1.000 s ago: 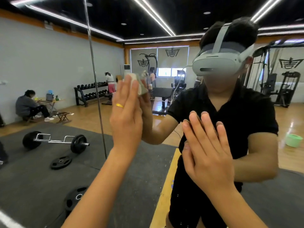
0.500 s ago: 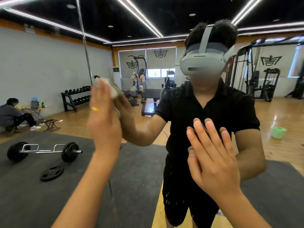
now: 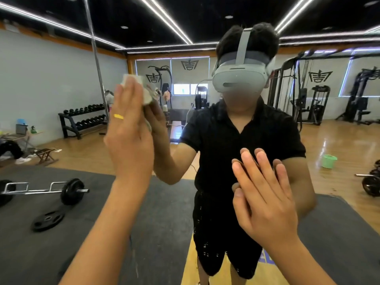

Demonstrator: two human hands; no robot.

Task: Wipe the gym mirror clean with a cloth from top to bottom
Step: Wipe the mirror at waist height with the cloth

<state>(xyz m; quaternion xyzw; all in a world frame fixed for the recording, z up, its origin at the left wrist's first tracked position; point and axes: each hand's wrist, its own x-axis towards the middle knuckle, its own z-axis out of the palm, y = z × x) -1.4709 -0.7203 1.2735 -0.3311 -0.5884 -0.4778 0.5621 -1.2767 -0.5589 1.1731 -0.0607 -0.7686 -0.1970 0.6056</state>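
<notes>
Pressing cloth (image 3: 145,93) against mirror (image 3: 51,83) with left grip (image 3: 128,132): forearm raised steeply, palm to glass, fingers straight, together, pointing up; no curl round cloth visible. Cloth just right of mirror seam (image 3: 96,58): crumpled wad, long axis near upright, top leaning toward seam, showing above fingertips and along palm edge away from seam. Right grip (image 3: 265,196) well right of seam, lower than left: palm flat on glass, fingers straight, slightly spread, pointing up, holding nothing.
</notes>
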